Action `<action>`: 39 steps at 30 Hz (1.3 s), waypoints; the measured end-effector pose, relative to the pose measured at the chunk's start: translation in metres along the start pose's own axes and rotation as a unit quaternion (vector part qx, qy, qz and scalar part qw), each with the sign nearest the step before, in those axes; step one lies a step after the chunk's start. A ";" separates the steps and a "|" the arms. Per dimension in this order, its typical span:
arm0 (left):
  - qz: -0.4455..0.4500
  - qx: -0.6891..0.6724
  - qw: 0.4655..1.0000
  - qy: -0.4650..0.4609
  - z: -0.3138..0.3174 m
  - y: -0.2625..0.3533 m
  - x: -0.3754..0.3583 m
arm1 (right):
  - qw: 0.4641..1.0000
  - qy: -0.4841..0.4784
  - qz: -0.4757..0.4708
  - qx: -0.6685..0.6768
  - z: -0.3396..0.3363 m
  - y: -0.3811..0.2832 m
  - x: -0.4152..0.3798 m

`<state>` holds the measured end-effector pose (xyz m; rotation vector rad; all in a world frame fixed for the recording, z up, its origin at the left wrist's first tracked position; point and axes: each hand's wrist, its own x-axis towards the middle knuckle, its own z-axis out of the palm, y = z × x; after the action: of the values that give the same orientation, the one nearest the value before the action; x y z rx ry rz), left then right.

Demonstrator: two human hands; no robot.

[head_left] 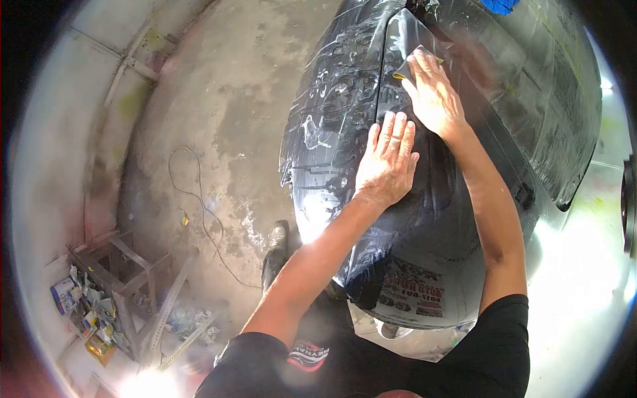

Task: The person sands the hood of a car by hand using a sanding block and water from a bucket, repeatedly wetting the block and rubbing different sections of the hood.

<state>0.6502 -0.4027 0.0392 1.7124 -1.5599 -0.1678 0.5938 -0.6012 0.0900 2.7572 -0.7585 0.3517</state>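
Note:
A dark, glossy curved car body panel (418, 232) with whitish wet streaks fills the space in front of me. My left hand (388, 162) lies flat on it with fingers stretched out and nothing held. Farther up, my right hand (434, 96) presses a folded piece of sandpaper (402, 69) against the surface near a long seam. The sandpaper is dark with yellowish edges, and my fingers and palm cover most of it. A reflection of my shirt lettering shows low on the panel.
A cable (215, 229) loops across the stained concrete floor (219, 86) at left. At lower left, a metal frame (136, 282) stands beside cluttered scraps and containers. Something blue (499, 6) sits at the top edge. My shoe (277, 239) is beside the panel.

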 end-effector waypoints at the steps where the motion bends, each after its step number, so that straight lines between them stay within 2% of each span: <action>1: -0.002 -0.006 1.000 -0.005 -0.001 0.000 0.001 | 0.999 0.031 -0.015 -0.003 0.003 0.004 0.007; 3: -0.008 -0.016 1.000 -0.018 -0.002 0.001 0.001 | 0.995 0.092 -0.045 -0.007 0.022 0.018 0.029; 5: -0.003 -0.010 1.000 -0.012 0.003 -0.002 0.000 | 0.995 0.086 -0.035 -0.025 0.030 0.033 0.071; 7: -0.003 -0.015 1.000 -0.018 0.000 -0.002 0.000 | 0.999 0.039 -0.007 0.001 0.033 0.045 0.104; 11: 0.006 -0.009 1.000 -0.023 -0.002 -0.003 0.000 | 0.995 0.084 -0.038 -0.043 0.039 0.037 0.084; 13: 0.003 -0.013 1.000 -0.024 -0.004 -0.002 0.001 | 0.997 0.010 -0.047 -0.065 0.020 0.020 0.059; 14: 0.001 -0.014 1.000 -0.027 -0.004 -0.001 0.001 | 0.997 0.011 -0.042 -0.071 0.019 0.017 0.052; 17: 0.003 -0.012 0.999 -0.029 -0.004 -0.001 0.002 | 0.997 0.032 -0.046 -0.056 0.020 0.025 0.077; 19: 0.007 -0.006 1.000 -0.023 -0.005 -0.004 0.004 | 1.000 -0.009 0.026 -0.003 0.023 0.032 0.105; 21: 0.008 -0.009 1.000 -0.022 -0.005 -0.003 0.001 | 0.998 0.025 0.010 -0.058 0.050 0.052 0.113; 22: 0.007 -0.016 1.000 -0.015 -0.007 -0.002 0.001 | 0.999 0.034 0.008 -0.034 0.019 0.023 0.108; 25: 0.009 -0.011 1.000 -0.019 -0.005 -0.003 0.001 | 0.989 0.075 -0.124 -0.015 0.011 -0.006 0.040; 28: 0.009 -0.021 1.000 -0.013 -0.005 -0.003 0.002 | 0.992 -0.014 -0.127 -0.002 0.007 -0.004 0.039; 31: 0.012 -0.031 0.999 0.001 -0.004 -0.004 0.000 | 0.995 0.022 -0.086 -0.053 0.033 0.022 0.078; 33: 0.013 -0.040 0.999 0.012 -0.003 -0.006 0.001 | 0.998 0.046 -0.009 -0.030 0.039 0.023 0.100; 35: 0.012 -0.056 0.998 0.017 -0.006 -0.005 0.001 | 0.995 0.008 -0.084 -0.052 0.034 0.018 0.079; 37: 0.035 -0.085 0.996 0.019 -0.008 -0.008 -0.006 | 0.984 -0.050 -0.159 -0.070 0.003 -0.017 0.035; 39: 0.070 -0.108 0.992 -0.008 -0.016 -0.015 -0.018 | 0.986 -0.080 -0.135 -0.058 -0.012 -0.040 -0.006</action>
<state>0.6670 -0.3804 0.0334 1.4328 -1.6054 -0.2697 0.6084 -0.5617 0.0918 2.7520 -0.4144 0.0303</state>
